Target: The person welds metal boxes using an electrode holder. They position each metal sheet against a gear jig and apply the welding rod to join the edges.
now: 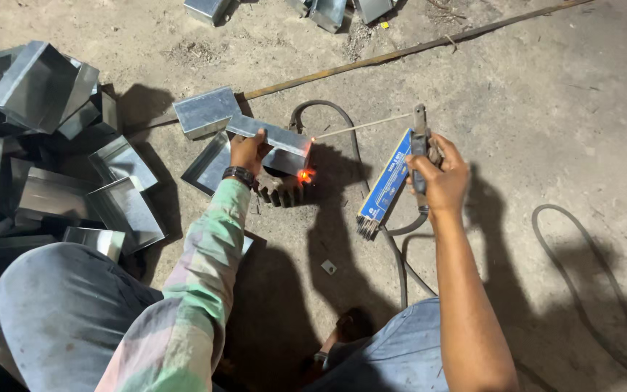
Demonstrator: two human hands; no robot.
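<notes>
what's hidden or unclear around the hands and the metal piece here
- Head view: the left hand covers part of the folded sheet-metal piece; its fingers are hidden behind the metal.
- The glowing spot is too small and bright to show the joint.
- The right hand hides the grip of the electrode holder.
- The cable runs off the bottom edge.
- The stacked metal boxes are cut off at the left edge.

I see hard overhead light casting dark shadows on the dusty floor [546, 109]; sheet-metal boxes [34, 87] glare, focus sharp.
</notes>
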